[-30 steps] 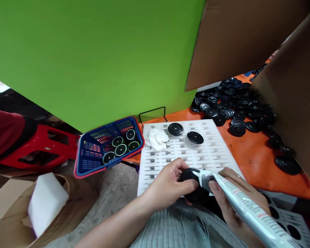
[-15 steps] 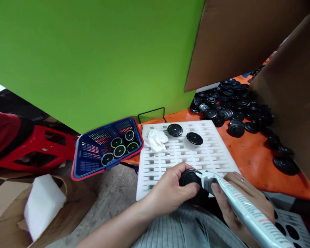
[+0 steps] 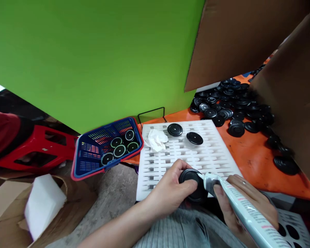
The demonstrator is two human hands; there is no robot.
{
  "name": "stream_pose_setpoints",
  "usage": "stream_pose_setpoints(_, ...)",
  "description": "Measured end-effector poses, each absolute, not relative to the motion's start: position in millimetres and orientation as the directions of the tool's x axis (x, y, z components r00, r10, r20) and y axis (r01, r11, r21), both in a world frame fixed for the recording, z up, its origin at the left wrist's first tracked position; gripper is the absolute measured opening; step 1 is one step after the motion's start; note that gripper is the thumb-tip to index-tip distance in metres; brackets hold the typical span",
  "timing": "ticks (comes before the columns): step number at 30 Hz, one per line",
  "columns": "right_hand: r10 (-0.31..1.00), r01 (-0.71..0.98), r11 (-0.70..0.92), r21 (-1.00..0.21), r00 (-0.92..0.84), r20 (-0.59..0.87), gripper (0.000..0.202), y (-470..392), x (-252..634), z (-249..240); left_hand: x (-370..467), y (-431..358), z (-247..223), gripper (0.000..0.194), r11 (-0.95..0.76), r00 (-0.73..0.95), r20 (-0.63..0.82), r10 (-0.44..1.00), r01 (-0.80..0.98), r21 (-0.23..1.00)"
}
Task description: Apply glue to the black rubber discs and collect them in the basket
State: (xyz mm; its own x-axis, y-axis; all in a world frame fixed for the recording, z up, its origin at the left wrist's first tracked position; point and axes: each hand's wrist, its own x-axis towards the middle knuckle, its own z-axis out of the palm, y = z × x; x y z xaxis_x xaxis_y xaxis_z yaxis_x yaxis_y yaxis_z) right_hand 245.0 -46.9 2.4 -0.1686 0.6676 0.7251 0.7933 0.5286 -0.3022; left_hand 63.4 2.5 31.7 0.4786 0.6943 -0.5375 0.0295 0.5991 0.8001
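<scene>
My left hand [image 3: 170, 189] is closed on a round black disc [image 3: 192, 175], its thumb lying across the top face. A pale tube with printed text [image 3: 244, 203] is gripped in my right hand [image 3: 244, 196], and its thin white nozzle meets the disc's upper right rim. Both hands are above the near edge of a white slotted foam board [image 3: 150, 162]. Two more black discs [image 3: 175, 130] [image 3: 194, 138] and a crumpled white tissue [image 3: 156, 140] rest on the board's far part.
A blue basket with a red rim [image 3: 86, 151] holds several ringed discs at left. Many black discs [image 3: 236, 127] lie on the orange surface [image 3: 244, 155] at right, beside cardboard [image 3: 294, 103]. A green panel [image 3: 93, 62] stands behind; a red stool [image 3: 41, 148] is far left.
The tube and my right hand have shifted slightly right, with the nozzle tip moving along the disc's rim. My left thumb and the disc have moved a little, exposing more of the disc's face.
</scene>
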Motion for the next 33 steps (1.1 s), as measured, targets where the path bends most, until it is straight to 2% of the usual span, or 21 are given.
stream_pose_setpoints(8,0.664,0.797,0.515,-0.315,-0.139,0.735,0.024,-45.8,239.6,10.9,64.0,2.6,29.3,0.031,0.595,0.497,-0.523,0.692,0.018,0.804)
stream_pose_setpoints(15,0.672,0.780,0.510,-0.361,-0.100,0.734,0.024,-47.3,236.8,10.4,63.7,0.7,28.8,0.025,0.602,0.496,-0.509,0.704,-0.035,0.798)
stream_pose_setpoints(23,0.649,0.768,0.549,-0.330,-0.143,0.748,0.024,-46.2,236.5,11.9,61.3,2.2,30.4,0.024,0.593,0.504,-0.548,0.668,0.085,0.801)
stream_pose_setpoints(27,0.623,0.768,0.563,-0.306,-0.151,0.768,0.024,-46.4,239.4,9.3,60.7,3.2,30.7,0.032,0.582,0.508,-0.541,0.670,0.093,0.808)
stream_pose_setpoints(33,0.586,0.788,0.563,-0.249,-0.168,0.793,0.025,-46.9,241.2,9.2,59.7,2.1,26.7,0.025,0.577,0.460,-0.546,0.700,0.085,0.812)
